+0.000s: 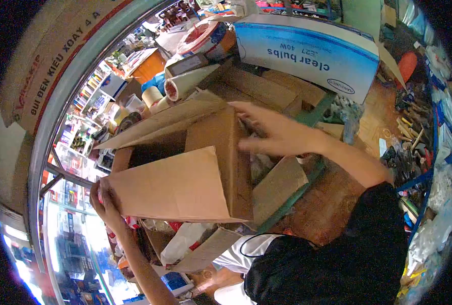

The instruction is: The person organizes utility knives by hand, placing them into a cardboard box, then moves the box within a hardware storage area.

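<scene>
An open cardboard box (170,188) with raised flaps is tilted in front of me, its inside dark. At its lower left corner, my left hand (106,203) grips the edge of the near flap, fingers curled round it. My right hand (271,131), slightly blurred, is at the box's right side with thumb and fingers apart, fingertips right at the brown side panel. Underneath is another open carton (282,190) with its flaps spread and wrapped items inside, among them a white roll-like piece (185,241).
A blue and white "clear bulbs" carton (307,56) stands behind. Rolls of tape or film (183,86) and a large round spool (203,39) sit at the back left. A glass display case (68,244) is at left, tools (414,137) at right.
</scene>
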### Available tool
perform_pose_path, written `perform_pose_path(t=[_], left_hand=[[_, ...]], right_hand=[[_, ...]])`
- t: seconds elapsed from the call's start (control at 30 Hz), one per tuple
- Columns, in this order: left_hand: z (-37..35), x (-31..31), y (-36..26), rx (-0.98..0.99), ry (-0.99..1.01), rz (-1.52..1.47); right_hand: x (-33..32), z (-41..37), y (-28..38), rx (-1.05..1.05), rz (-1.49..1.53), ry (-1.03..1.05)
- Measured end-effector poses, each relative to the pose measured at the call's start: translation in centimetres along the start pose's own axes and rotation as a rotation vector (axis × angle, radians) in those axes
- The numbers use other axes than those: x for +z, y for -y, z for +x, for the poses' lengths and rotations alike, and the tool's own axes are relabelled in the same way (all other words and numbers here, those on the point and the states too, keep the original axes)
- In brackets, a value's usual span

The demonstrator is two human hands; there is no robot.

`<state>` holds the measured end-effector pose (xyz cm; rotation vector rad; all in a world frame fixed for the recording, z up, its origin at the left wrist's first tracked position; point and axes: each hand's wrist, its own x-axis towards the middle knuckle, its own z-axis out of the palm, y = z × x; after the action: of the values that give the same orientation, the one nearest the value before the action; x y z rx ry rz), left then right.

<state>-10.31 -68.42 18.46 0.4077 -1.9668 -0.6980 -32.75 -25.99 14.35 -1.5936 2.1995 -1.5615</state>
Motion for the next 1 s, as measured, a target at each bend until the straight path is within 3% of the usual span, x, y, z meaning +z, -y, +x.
perform_pose_path(t=[0.03, 0.1, 0.13, 0.23, 0.3, 0.4, 0.53, 0.63, 0.77, 0.87, 1.0], left_hand=[[-1.0, 0.3, -0.8, -0.111, -0.023, -0.078], [-2.2, 0.4, -2.1, -0.326, -0.081, -0.232], [-2.2, -0.1, -2.1, -0.422, -0.046, -0.258], [-2.7, -2.2, -2.9, -0.736, 0.129, -0.399], [-2.4, -3.9, 1.6, -0.773, 0.28, -0.568], [-1.5, -3.5, 1.3, -0.804, 0.315, -0.514], [-1.6, -1.3, -6.1, -0.595, 0.261, -0.358], [0.8, 0.9, -7.8, -0.589, 0.415, -0.347], [1.9, 7.0, -12.3, -0.562, 0.446, -0.46], [3.0, 10.7, -14.6, -0.54, 0.455, -0.457], [6.7, 17.0, -13.8, -0.43, 0.783, -0.644]], right_hand=[[0.5, 0.0, 0.9, -0.054, 0.053, 0.005], [-0.1, 0.2, 2.6, 0.084, 0.241, 0.119], [-0.4, 0.4, 3.0, 0.146, 0.334, 0.177], [0.2, 0.3, 1.9, 0.066, 0.312, 0.149], [0.9, -0.1, 2.3, 0.091, 0.314, 0.123], [1.7, -0.8, 3.5, 0.053, 0.208, 0.038], [-0.2, -0.9, 3.5, -0.011, 0.173, -0.095], [-3.5, 0.0, 2.0, 0.038, 0.33, -0.091], [-7.7, -0.2, 0.6, 0.096, 0.118, -0.311], [-11.3, -3.2, 1.8, 0.178, 0.053, -0.348], [-13.3, -8.2, 2.8, 0.229, 0.102, -0.566]])
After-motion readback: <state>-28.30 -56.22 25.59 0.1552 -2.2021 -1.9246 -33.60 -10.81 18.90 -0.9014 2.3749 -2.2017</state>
